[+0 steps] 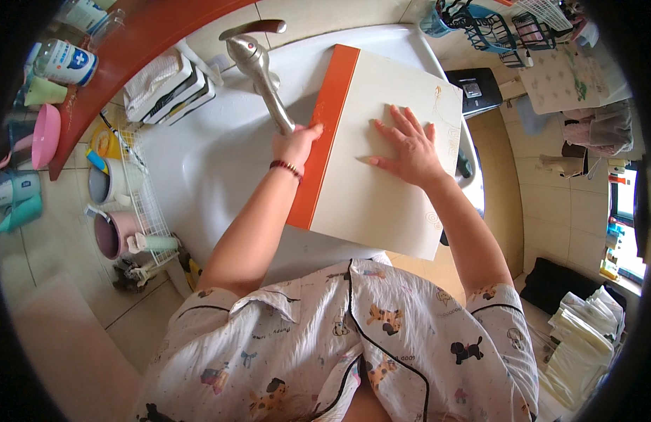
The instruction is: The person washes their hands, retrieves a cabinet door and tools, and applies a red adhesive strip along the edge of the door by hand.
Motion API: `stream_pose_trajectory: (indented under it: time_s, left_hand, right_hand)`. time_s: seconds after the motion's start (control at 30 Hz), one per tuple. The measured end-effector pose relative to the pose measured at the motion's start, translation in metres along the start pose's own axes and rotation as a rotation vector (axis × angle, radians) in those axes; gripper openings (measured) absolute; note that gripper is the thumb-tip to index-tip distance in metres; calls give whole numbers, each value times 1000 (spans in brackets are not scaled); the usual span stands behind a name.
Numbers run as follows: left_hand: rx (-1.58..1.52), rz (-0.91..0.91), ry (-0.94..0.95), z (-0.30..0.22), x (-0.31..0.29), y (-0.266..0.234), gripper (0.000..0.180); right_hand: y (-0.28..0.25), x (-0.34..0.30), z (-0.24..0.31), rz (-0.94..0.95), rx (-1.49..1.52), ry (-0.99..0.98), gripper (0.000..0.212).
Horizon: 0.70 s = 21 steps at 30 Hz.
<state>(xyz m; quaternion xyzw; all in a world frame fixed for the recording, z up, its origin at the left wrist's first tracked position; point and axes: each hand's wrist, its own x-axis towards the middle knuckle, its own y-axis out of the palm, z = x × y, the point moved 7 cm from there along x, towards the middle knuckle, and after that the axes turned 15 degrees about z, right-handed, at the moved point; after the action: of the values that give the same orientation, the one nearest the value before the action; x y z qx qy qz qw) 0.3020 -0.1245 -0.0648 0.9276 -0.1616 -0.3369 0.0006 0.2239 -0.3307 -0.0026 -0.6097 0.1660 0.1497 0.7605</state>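
A large flat cream box (382, 169) with an orange side (332, 133) and faint gold line patterns lies tilted across the white sink (199, 155). My left hand (294, 148) grips its orange edge, thumb on top, the other fingers mostly hidden below; a dark red bead bracelet is on that wrist. On the cream face my right hand (410, 151) rests palm down, fingers spread. A metal faucet (258, 67) rises from the sink's back left, its spout end just by my left hand.
Left of the sink stand a white wire rack (148, 204) with cups and a pack of paper towels (163, 84). An orange-red shelf (128, 49) carries a clear bottle (65, 62). Black wire baskets (494, 32) hang at back right. White cloths (582, 344) are piled at lower right.
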Motion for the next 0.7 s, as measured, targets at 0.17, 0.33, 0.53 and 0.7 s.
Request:
stream_pose_trajectory:
  time_s: [0.17, 0.33, 0.53, 0.7]
  left_hand:
    - [-90, 124, 116, 16, 13, -10, 29]
    - [-9, -51, -17, 6, 7, -5, 31]
    - [27, 16, -15, 1, 9, -6, 27]
    - [-110, 112, 80, 23, 24, -15, 26]
  right_hand:
    - [0, 1, -2, -22, -2, -2, 74]
    - [0, 2, -1, -53, -61, -21, 74]
    - [2, 3, -3, -27, -37, -25, 74]
    - [-3, 3, -1, 0, -11, 0, 74]
